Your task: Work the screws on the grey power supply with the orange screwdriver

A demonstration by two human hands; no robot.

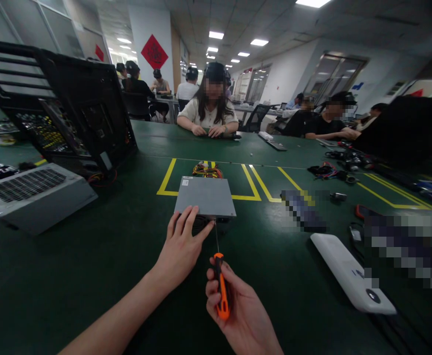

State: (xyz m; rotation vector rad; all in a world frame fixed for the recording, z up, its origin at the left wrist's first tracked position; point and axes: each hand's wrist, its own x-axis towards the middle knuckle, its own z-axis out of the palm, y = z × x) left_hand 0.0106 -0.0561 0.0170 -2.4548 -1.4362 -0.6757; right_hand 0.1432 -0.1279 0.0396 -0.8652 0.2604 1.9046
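A grey metal computer power supply (205, 195) lies flat on the green table in front of me, its bundle of coloured wires (207, 170) at the far side. My left hand (181, 244) rests on its near edge with the fingers spread, several fingertips on top and one digit reaching down beside the screwdriver tip. My right hand (238, 301) is closed around the orange and black handle of a screwdriver (221, 291). The shaft points away from me, and its tip meets the near face of the power supply. Any screw there is too small to make out.
Left stand a black computer case (79, 106) and another power supply (38, 192). Yellow tape (254, 182) marks the table. To the right lie a white power bank (348, 271), blurred-out devices and cables (330, 170). A person (212, 106) sits opposite; others work farther back.
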